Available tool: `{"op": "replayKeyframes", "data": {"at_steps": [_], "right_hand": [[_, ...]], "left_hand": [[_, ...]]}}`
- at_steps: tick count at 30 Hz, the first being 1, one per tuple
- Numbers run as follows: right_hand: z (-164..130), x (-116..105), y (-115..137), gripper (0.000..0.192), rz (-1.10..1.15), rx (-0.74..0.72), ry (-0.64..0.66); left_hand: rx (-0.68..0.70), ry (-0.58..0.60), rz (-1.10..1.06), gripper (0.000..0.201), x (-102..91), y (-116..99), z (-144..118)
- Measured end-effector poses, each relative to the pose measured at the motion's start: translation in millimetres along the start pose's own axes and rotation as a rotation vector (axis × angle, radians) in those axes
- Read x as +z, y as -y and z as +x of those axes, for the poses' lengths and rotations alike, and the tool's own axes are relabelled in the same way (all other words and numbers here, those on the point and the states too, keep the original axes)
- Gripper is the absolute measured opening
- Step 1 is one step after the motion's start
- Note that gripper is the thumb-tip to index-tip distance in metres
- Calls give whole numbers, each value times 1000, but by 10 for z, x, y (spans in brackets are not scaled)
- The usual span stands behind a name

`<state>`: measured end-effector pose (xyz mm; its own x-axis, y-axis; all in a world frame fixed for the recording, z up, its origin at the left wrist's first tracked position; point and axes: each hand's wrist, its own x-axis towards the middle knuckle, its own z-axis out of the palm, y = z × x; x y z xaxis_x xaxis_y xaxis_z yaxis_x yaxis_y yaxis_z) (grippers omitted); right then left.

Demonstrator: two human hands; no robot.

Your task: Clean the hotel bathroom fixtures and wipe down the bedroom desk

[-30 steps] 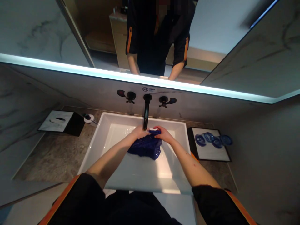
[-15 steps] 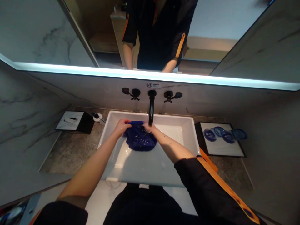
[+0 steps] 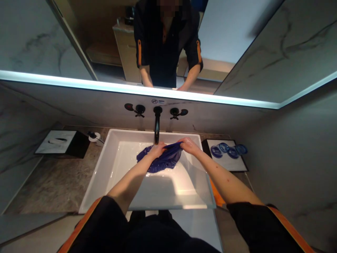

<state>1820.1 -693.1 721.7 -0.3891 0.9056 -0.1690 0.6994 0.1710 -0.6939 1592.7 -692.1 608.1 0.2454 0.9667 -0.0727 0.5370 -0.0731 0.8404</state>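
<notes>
Two bare arms [image 3: 134, 181] extend from the lower left and lower right, converging near mid-frame. The left hand [image 3: 158, 150] and right hand [image 3: 189, 145], slightly apart, grip one blue cloth [image 3: 164, 164], its edge stretched between them, within one white sink [image 3: 126, 156]. Above: one black faucet [image 3: 157, 124], two handles [image 3: 140, 109].

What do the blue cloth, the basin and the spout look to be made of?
Blue cloth: thin, wet fabric, perhaps synthetic; it folds and glistens. Basin: probably glazed ceramic, glossy white with reflections. Spout: likely metal, dark and polished, showing bright highlights.
</notes>
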Motion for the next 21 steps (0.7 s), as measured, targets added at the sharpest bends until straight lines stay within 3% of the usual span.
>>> {"op": "replayKeyframes", "data": {"at_steps": [4,9,13,16,21], "right_hand": [[-108,-57,171,40,-146,-72,-48],[-39,-30,292,35,-138,-176,-101],[115,-97,512,30,-85,-279,-172],[202,-279,758,27,-53,-339,-213],[183,-706,1028,19,-20,-464,-240]], "left_hand": [[43,4,132,16,-237,57,-316],[27,-175,250,22,-905,-42,-776],[28,-353,326,23,-1537,-421,-877],[65,-435,374,23,-1936,-800,-908],[90,-435,396,23,-2340,-1303,-1095]]}}
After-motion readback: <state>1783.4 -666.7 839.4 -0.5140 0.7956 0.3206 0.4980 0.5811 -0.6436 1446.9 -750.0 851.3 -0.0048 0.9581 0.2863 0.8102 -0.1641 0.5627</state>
